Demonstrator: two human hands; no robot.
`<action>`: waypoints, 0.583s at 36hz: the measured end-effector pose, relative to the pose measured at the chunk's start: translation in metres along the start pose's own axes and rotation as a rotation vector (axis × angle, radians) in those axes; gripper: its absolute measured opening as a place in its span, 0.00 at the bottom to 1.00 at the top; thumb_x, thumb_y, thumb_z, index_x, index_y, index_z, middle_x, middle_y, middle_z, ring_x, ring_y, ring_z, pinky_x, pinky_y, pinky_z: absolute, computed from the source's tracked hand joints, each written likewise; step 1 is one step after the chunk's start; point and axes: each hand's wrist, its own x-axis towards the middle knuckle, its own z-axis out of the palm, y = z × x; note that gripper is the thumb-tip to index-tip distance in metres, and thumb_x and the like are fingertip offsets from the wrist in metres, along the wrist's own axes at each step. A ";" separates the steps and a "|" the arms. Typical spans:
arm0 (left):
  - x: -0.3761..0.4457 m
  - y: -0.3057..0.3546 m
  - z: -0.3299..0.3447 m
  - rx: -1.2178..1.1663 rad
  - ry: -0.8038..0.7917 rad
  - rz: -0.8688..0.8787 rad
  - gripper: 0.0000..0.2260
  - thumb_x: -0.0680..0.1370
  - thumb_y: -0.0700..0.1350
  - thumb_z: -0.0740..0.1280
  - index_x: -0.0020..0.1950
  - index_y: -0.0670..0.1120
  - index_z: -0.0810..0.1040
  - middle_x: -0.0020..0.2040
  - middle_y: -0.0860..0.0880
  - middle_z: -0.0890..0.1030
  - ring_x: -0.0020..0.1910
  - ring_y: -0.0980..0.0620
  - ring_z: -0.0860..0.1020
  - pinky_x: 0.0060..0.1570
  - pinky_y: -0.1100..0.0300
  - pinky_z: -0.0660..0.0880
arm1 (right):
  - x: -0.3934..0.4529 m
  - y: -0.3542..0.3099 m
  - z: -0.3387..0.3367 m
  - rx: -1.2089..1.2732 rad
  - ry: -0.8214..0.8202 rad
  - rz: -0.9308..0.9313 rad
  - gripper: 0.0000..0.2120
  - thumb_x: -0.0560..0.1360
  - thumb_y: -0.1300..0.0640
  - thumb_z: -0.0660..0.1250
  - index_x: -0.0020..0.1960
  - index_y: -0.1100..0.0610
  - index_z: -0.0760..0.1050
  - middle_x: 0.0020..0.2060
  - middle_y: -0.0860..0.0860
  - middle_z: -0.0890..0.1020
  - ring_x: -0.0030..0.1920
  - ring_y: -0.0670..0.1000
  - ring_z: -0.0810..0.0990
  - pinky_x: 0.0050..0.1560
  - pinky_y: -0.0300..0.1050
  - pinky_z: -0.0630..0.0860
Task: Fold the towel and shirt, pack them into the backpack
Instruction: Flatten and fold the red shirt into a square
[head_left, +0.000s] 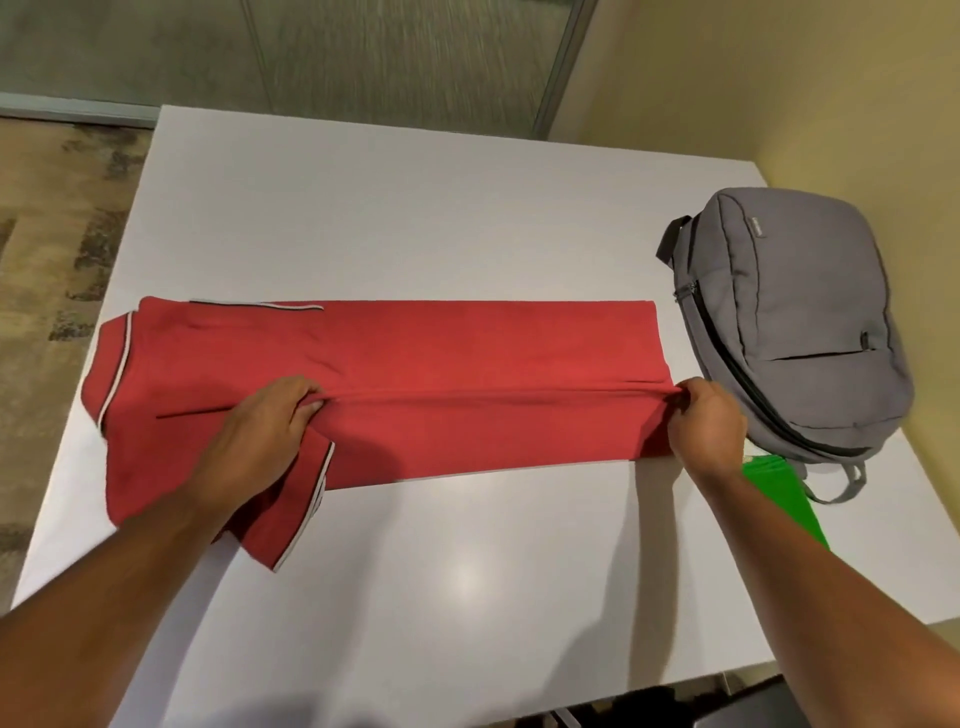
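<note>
A red polo shirt (467, 358) with white and black trim lies stretched sideways across the white table (415, 218), collar to the left. Its long sides are folded inward. My left hand (270, 431) pinches the folded edge near the sleeve. My right hand (701, 421) pinches the same edge at the shirt's hem end. A grey backpack (800, 322) lies flat to the right, its zip looking shut. A green towel (779, 499) shows beside the backpack's lower end, mostly hidden by my right forearm.
The table's right edge runs close behind the backpack, next to a yellow wall. Patterned carpet lies beyond the left edge. Something dark sits below the near right corner of the table.
</note>
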 end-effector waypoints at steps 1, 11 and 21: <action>0.007 -0.001 -0.001 0.007 -0.004 0.005 0.06 0.83 0.40 0.66 0.57 0.43 0.81 0.52 0.45 0.83 0.52 0.41 0.80 0.50 0.50 0.72 | 0.006 -0.003 0.002 -0.005 -0.004 0.008 0.13 0.70 0.70 0.65 0.52 0.64 0.80 0.46 0.64 0.81 0.47 0.68 0.79 0.48 0.60 0.75; 0.047 -0.018 0.006 0.034 -0.044 -0.006 0.06 0.82 0.39 0.66 0.56 0.44 0.82 0.51 0.46 0.83 0.50 0.41 0.81 0.51 0.48 0.75 | 0.033 -0.026 0.017 -0.032 -0.036 0.041 0.17 0.69 0.71 0.61 0.56 0.65 0.79 0.49 0.65 0.78 0.48 0.69 0.78 0.49 0.62 0.75; 0.062 -0.030 0.014 0.040 -0.043 -0.037 0.05 0.79 0.40 0.69 0.54 0.45 0.81 0.49 0.48 0.81 0.48 0.43 0.80 0.48 0.48 0.76 | 0.039 -0.037 0.032 -0.142 -0.052 0.022 0.14 0.71 0.70 0.62 0.54 0.65 0.78 0.49 0.65 0.79 0.48 0.69 0.78 0.49 0.60 0.73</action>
